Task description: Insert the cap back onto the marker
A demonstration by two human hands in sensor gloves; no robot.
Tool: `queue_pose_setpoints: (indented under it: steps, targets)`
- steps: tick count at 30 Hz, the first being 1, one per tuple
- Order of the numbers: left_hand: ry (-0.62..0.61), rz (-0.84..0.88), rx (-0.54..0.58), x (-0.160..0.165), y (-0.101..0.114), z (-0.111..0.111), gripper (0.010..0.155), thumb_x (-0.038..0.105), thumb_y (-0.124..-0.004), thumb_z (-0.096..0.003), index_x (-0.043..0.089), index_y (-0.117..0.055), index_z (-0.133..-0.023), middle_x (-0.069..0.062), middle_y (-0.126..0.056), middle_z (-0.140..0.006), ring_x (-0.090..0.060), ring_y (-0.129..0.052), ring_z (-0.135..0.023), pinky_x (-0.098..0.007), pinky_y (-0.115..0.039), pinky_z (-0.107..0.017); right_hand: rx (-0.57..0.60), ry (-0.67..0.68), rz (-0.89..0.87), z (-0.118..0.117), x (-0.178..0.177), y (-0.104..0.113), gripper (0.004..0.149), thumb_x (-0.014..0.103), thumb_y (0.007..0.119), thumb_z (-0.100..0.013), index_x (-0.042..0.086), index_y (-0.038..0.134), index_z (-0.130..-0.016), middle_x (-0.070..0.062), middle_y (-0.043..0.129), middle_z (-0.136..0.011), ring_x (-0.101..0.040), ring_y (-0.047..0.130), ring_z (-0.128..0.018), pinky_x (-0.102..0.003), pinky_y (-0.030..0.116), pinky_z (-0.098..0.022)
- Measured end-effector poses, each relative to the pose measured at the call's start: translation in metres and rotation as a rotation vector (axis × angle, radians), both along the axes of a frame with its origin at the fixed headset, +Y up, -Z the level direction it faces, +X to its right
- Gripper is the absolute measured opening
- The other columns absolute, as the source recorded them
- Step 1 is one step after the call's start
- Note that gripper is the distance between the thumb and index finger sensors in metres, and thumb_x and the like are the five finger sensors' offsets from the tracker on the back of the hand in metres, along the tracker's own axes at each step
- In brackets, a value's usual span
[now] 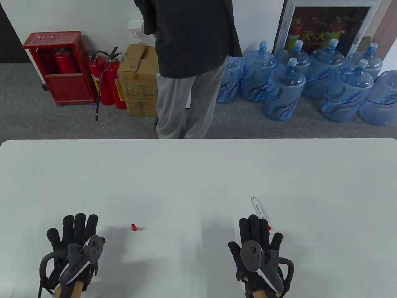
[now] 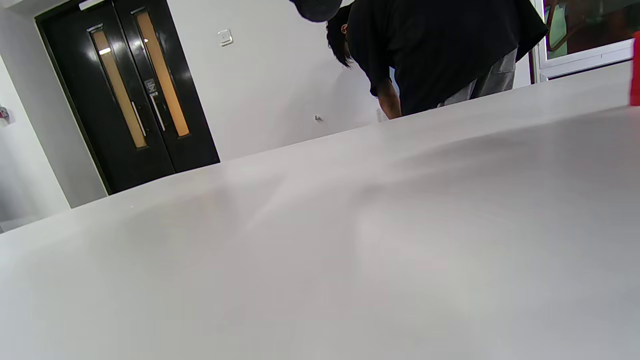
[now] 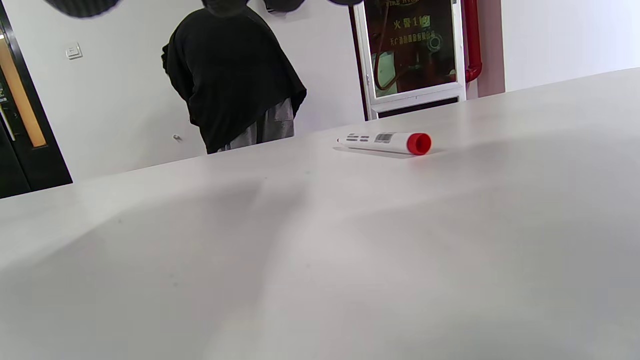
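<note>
Lying uncapped, white marker (image 1: 259, 211) with red end, red cap (image 1: 134, 227) apart, both hands (image 1: 75, 240) (image 1: 256, 245) flat, empty

1. My left hand (image 1: 76, 236) wears a black fabric sensor glove covering every finger.
2. My right hand (image 1: 257, 239) wears a matching black glove.
3. Each back carries a dark grey tracker with round face, buttons and ring loop.
</note>
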State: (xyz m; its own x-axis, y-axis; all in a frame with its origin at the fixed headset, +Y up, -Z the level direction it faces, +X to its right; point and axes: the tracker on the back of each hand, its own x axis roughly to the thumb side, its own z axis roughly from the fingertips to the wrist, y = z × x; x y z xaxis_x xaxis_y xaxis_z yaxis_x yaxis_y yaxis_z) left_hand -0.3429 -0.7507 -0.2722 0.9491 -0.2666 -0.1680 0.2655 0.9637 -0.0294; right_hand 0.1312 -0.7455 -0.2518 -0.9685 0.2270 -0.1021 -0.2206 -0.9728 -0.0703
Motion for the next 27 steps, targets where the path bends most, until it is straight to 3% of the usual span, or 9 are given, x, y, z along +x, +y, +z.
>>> queue_pose_setpoints:
  steps: [14,17,20,23,27]
  targets:
    - [0.006,0.038,-0.02,-0.001,-0.004,-0.003,0.076,0.064,-0.044,-0.0429,0.042,-0.015,-0.109,0.0,-0.03,-0.127,-0.034,-0.022,-0.119,-0.07,-0.02,-0.073,-0.019,-0.015,0.01,-0.002,0.003,-0.003,0.078,0.068,0.047,-0.041,0.037,0.025,-0.109,0.006,0.021,-0.12,-0.023,0.024,-0.111,-0.058,0.022,-0.07]
    - [-0.015,0.071,0.011,0.002,-0.001,-0.004,0.077,0.065,-0.046,-0.0425,0.043,-0.016,-0.109,0.001,-0.033,-0.127,-0.036,-0.027,-0.12,-0.071,-0.025,-0.075,-0.026,-0.015,0.008,-0.001,0.003,-0.003,0.078,0.068,0.047,-0.041,0.037,0.025,-0.109,0.006,0.021,-0.12,-0.023,0.024,-0.111,-0.058,0.022,-0.07]
    - [-0.068,0.073,0.01,0.014,0.001,-0.015,0.079,0.067,-0.053,-0.041,0.043,-0.021,-0.109,0.002,-0.041,-0.126,-0.037,-0.039,-0.119,-0.07,-0.036,-0.077,-0.031,-0.026,0.002,-0.001,0.005,-0.004,0.078,0.068,0.047,-0.041,0.037,0.025,-0.109,0.006,0.021,-0.12,-0.023,0.024,-0.111,-0.058,0.022,-0.07]
    - [-0.146,0.003,-0.002,0.033,0.001,-0.025,0.08,0.067,-0.059,-0.0398,0.045,-0.026,-0.109,0.005,-0.056,-0.122,-0.033,-0.063,-0.115,-0.067,-0.049,-0.077,-0.033,-0.027,0.002,-0.002,0.006,-0.005,0.078,0.068,0.047,-0.041,0.037,0.025,-0.109,0.006,0.021,-0.12,-0.023,0.024,-0.111,-0.058,0.022,-0.07]
    - [-0.184,-0.016,-0.029,0.055,0.0,-0.043,0.076,0.065,-0.066,-0.039,0.047,-0.038,-0.107,0.009,-0.076,-0.112,-0.026,-0.091,-0.095,-0.058,-0.064,-0.072,-0.043,-0.029,-0.001,-0.002,0.007,-0.005,0.077,0.068,0.047,-0.041,0.037,0.025,-0.109,0.006,0.021,-0.12,-0.024,0.024,-0.111,-0.058,0.022,-0.07]
